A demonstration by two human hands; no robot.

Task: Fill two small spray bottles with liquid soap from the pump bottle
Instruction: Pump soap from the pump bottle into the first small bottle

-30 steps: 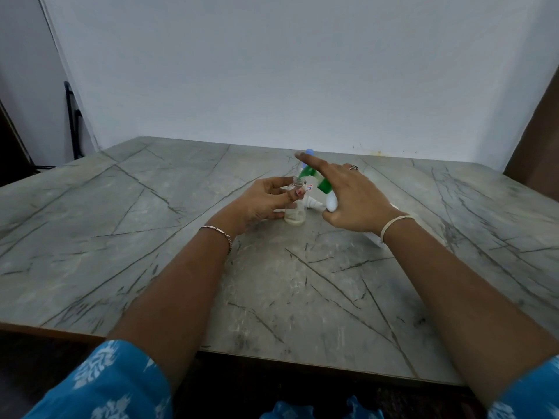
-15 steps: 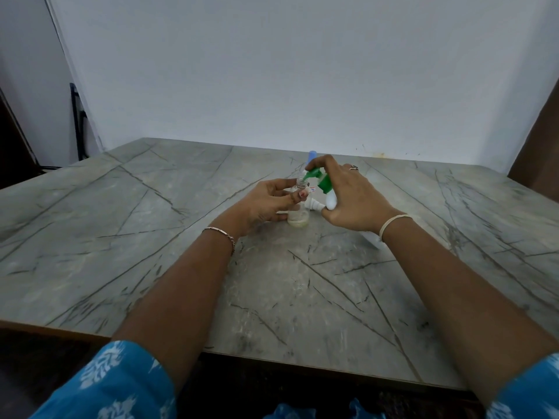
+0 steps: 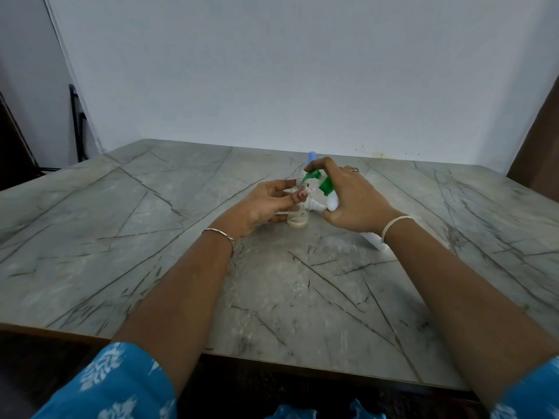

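Just left of the frame's centre, the left hand is curled round the small spray bottle, which is stood on the bench with its neck open and a little pale soap inside. To its right, the tilted pump bottle is gripped by the right hand, forefinger on the green head. The nozzle should be held over the neck and pressed slowly. The grey veined bench is backed by a plain pale wall.

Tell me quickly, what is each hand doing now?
Left hand: holds the small clear bottle.
Right hand: grips the pump bottle, finger on its green pump head.
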